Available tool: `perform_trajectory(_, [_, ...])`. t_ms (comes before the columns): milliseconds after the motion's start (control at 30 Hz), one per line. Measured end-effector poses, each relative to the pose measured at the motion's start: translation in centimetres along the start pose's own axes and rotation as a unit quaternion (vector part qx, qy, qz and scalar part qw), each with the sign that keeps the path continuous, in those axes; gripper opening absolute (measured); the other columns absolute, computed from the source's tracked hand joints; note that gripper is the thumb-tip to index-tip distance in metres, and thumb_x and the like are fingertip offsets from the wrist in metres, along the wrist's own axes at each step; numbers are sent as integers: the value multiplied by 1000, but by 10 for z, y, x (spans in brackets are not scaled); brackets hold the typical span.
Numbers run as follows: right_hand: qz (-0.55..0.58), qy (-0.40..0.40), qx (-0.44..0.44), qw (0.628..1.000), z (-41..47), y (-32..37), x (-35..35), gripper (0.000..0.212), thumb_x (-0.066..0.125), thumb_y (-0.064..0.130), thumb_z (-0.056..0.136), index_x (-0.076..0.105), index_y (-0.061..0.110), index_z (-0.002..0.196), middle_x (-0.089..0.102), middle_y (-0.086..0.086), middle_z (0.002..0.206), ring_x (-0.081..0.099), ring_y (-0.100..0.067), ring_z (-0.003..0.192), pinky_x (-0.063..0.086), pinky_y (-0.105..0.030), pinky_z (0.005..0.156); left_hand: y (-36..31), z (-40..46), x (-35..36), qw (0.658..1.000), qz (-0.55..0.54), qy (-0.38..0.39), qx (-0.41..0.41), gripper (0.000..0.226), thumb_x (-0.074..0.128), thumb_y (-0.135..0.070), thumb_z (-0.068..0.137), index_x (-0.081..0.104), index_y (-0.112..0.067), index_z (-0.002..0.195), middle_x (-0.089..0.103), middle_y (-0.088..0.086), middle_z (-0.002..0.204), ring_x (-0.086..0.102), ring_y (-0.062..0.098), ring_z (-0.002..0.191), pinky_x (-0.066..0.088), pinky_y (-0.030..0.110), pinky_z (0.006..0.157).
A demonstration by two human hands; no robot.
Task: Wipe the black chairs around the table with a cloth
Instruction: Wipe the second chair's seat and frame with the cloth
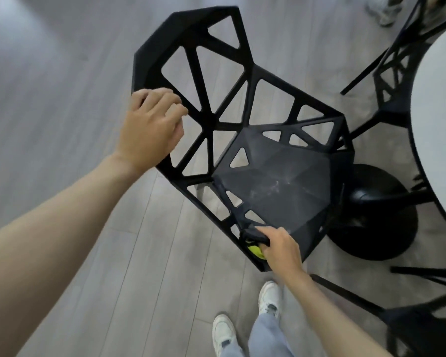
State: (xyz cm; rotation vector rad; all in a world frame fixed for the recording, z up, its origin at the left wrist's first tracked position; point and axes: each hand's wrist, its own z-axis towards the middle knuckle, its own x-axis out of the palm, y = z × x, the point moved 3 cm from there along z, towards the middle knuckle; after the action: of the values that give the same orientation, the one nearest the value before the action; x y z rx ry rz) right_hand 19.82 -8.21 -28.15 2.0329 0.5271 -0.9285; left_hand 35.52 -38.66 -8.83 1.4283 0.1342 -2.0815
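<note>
Nearest, two white shoes [245, 318] and pale jeans stand on the grey plank floor [62, 60], and just beyond them the right hand [281, 247] has its fingers curled round a bunched cloth [255, 240], dark with a yellow-green patch, pressing it to the near corner of the black chair [281, 186] seat. Farther off, the left hand [150, 132] grips the left edge of the chair's openwork backrest, fingers curled over the frame. Beyond the seat's far edge stands the black round base [376, 222] of the white table [440, 124], with other black chairs [392, 81] tucked beside it.
</note>
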Motion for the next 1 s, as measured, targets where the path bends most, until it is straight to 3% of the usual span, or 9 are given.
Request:
perform_trajectory(100, [26, -79, -20, 996, 4, 5, -5, 43, 72, 6, 87, 70, 30, 122, 44, 23, 88, 56, -18, 86, 53, -37, 77, -62, -48, -1, 991, -116, 10, -65, 23, 51, -17, 103, 68, -12, 117, 67, 5, 122, 60, 27, 121, 43, 44, 104])
perform_trajectory(167, [-5, -126, -54, 990, 16, 8, -5, 48, 72, 0, 84, 70, 28, 123, 56, 26, 97, 56, -20, 101, 51, -42, 83, -100, -83, 13, 981, -166, 42, -93, 25, 51, -19, 103, 68, -12, 119, 66, 3, 122, 60, 25, 120, 43, 42, 104])
perform_trajectory(267, [-106, -134, -101, 980, 41, 4, 8, 55, 75, 4, 79, 68, 36, 124, 66, 19, 114, 52, -20, 115, 43, -43, 85, -137, -112, 46, 966, -207, 64, -143, 27, 52, -23, 102, 69, -12, 121, 67, 2, 123, 60, 23, 122, 45, 41, 106])
perform_trajectory(367, [-157, -109, -152, 970, 64, -7, 29, 54, 78, 11, 76, 69, 39, 122, 64, 16, 117, 55, -21, 110, 41, -44, 83, -146, -116, 71, 934, -268, 75, -225, 35, 49, -38, 103, 65, -18, 127, 65, -5, 125, 57, 16, 121, 41, 33, 104])
perform_trajectory(467, [-178, -121, -182, 959, 93, -11, 40, 47, 76, 21, 80, 66, 38, 123, 58, 10, 114, 55, -22, 101, 45, -41, 78, -143, -112, 84, 901, -290, 29, -321, 42, 41, -46, 103, 61, -21, 131, 64, -10, 120, 54, 8, 110, 30, 24, 96])
perform_trajectory(633, [-117, -121, -245, 955, 173, 25, 48, 44, 73, 28, 84, 65, 37, 126, 62, 13, 117, 56, -20, 106, 51, -42, 82, -149, -101, 97, 884, -247, -88, -386, 41, 30, -38, 109, 61, -23, 131, 67, -12, 112, 56, 7, 104, 25, 21, 88])
perform_trajectory(800, [-98, -115, -317, 936, 224, 76, 58, 34, 66, 23, 89, 67, 33, 121, 61, 10, 105, 53, -20, 96, 53, -45, 82, -149, -104, 108, 889, -219, -148, -374, 41, 27, -39, 113, 62, -26, 127, 66, -14, 110, 56, 6, 104, 28, 23, 89])
perform_trajectory(900, [-87, -47, -356, 929, 224, 54, 50, 35, 66, 17, 89, 68, 33, 120, 60, 14, 111, 52, -17, 105, 51, -43, 90, -150, -105, 111, 894, -207, -152, -366, 45, 22, -45, 112, 64, -28, 115, 64, -14, 93, 56, 8, 88, 31, 27, 86])
perform_trajectory(1000, [-84, 13, -378, 922, 207, 18, 31, 31, 71, 14, 85, 72, 32, 110, 62, 14, 105, 60, -12, 101, 50, -37, 92, -152, -108, 114, 889, -210, -181, -364, 46, 22, -45, 110, 65, -30, 111, 66, -13, 91, 57, 8, 84, 27, 24, 86])
